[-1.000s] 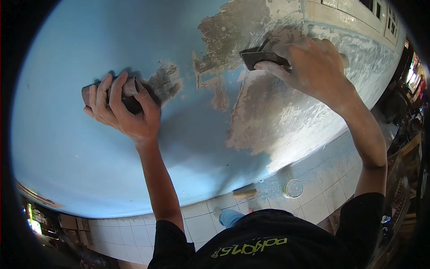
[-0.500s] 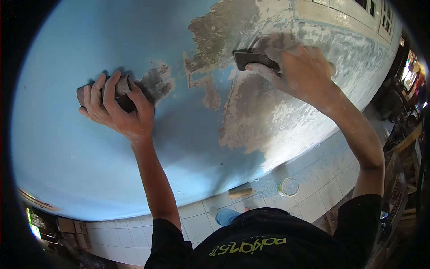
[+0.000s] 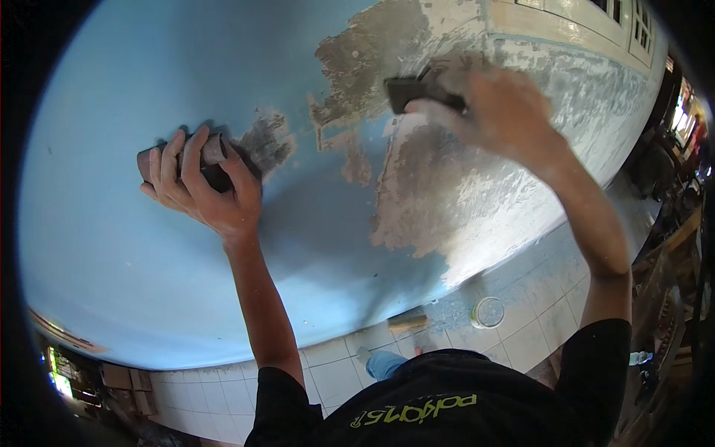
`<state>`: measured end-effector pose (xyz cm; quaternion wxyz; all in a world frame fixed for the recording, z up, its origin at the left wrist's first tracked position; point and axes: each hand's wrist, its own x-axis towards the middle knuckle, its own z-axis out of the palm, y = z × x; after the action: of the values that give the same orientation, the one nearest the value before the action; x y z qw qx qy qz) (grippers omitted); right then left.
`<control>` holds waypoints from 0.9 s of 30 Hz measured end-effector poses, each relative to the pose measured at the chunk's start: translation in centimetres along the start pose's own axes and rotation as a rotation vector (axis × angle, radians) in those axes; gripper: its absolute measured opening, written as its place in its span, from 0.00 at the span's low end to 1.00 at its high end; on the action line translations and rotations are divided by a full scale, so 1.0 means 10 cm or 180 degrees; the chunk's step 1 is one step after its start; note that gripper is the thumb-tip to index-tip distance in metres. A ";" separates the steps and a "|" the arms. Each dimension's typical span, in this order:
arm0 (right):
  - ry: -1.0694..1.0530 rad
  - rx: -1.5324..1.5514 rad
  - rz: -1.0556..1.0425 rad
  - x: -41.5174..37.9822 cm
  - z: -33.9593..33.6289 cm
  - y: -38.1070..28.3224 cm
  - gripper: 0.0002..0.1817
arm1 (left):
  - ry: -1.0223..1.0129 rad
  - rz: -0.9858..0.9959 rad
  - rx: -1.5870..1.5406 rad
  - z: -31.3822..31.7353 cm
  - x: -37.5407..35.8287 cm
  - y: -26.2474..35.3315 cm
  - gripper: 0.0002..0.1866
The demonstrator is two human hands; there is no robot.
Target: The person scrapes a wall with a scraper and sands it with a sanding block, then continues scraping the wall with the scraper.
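"What's in the left hand [image 3: 212, 190]?"
"A dark, curled-edged block [image 3: 215, 150], the grip closed around it against the blue painted wall [image 3: 112, 238]."
"And the right hand [image 3: 510, 112]?"
"Blurred, but its grip is clamped on a flat black rectangular tool [image 3: 406, 94] over the wall's scraped grey-brown patch [image 3: 369, 52]."

I see a blue wall [image 3: 112, 246] with rough gray patches, and a dark block [image 3: 214, 151] and blurry flat black tool [image 3: 404, 94] against it.
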<state>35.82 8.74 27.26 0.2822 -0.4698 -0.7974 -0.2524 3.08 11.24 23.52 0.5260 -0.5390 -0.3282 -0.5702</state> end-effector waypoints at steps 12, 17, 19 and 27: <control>-0.0096 -0.0291 0.0050 0.02 -0.07 -0.08 0.24 | 0.0074 -0.0059 0.0123 0.02 0.03 0.06 0.15; 0.0248 -0.0513 -0.0314 0.17 -0.22 0.06 0.23 | 0.0047 0.0017 0.0100 0.00 0.01 0.02 0.15; 0.0028 -0.0451 -0.0333 0.24 -0.31 -0.02 0.22 | 0.0000 0.0019 -0.0013 -0.01 0.00 -0.01 0.15; -0.0688 -0.0471 -0.0345 0.14 -0.07 -0.37 0.22 | -0.0101 0.0101 0.0353 -0.05 0.03 0.07 0.16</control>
<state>32.06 7.54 28.22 0.1452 -0.4701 -0.8266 -0.2734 3.67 10.49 23.51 0.5587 -0.5232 -0.3590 -0.5341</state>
